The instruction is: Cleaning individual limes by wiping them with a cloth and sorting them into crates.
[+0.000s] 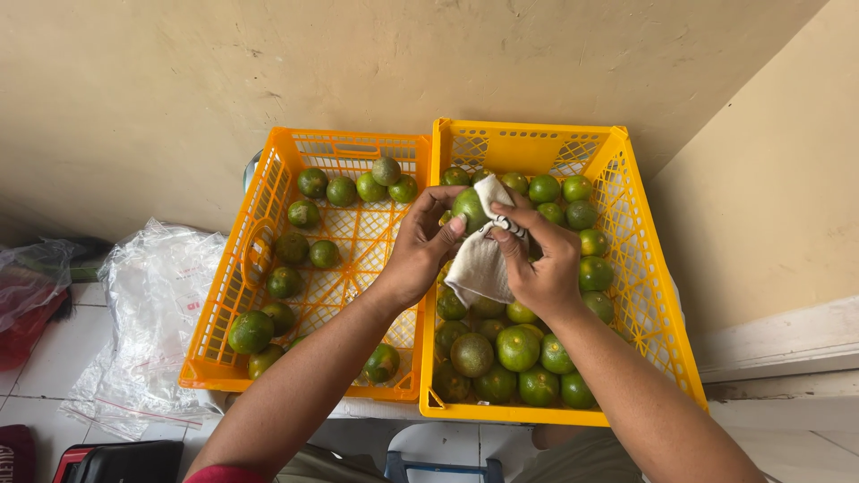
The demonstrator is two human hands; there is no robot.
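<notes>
Looking down from the head camera, we see our left hand [420, 246] closed around a green lime [469, 207], fingertips pinching it above the right crate [658, 295], while our right hand [537, 259] grips a white cloth [479, 264] pressed against the fruit. We judge the lime light, firm and round, its smooth skin a little slippery, so it is best cradled from opposite sides; the soft, limp cloth bunches wherever we grasp it. More limes lie scattered in the left crate [224, 304].
</notes>
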